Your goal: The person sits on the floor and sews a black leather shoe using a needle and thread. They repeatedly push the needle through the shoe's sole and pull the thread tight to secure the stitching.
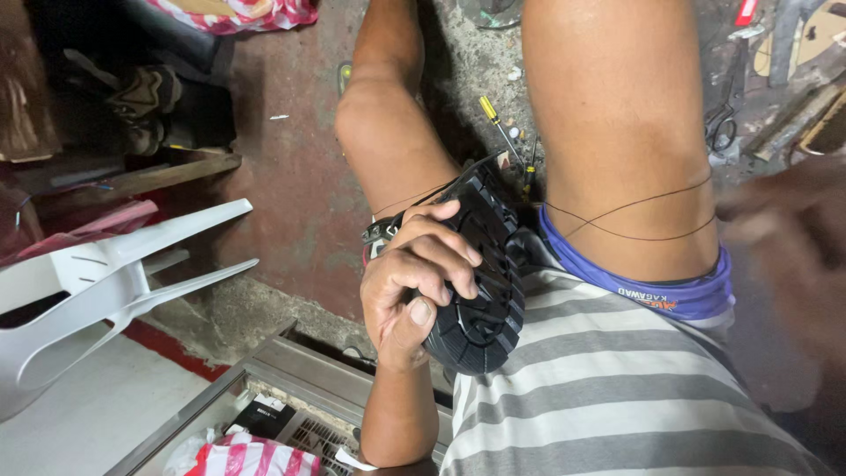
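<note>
My left hand (412,282) grips a black shoe (483,273) by its heel, with the lugged sole turned up, between my knees. Thin black thread (634,220) runs from the shoe across my right thigh in two crossing strands, toward the right. My right hand (780,238) is blurred at the right edge, raised beside my thigh; whether it pinches the thread is hidden by the blur.
A yellow-handled screwdriver (495,119) lies on the concrete floor between my legs. Scissors (721,123) and scrap pieces lie at the upper right. An overturned white plastic chair (106,282) sits at left, worn shoes (145,101) behind it, a metal-framed case (291,388) below.
</note>
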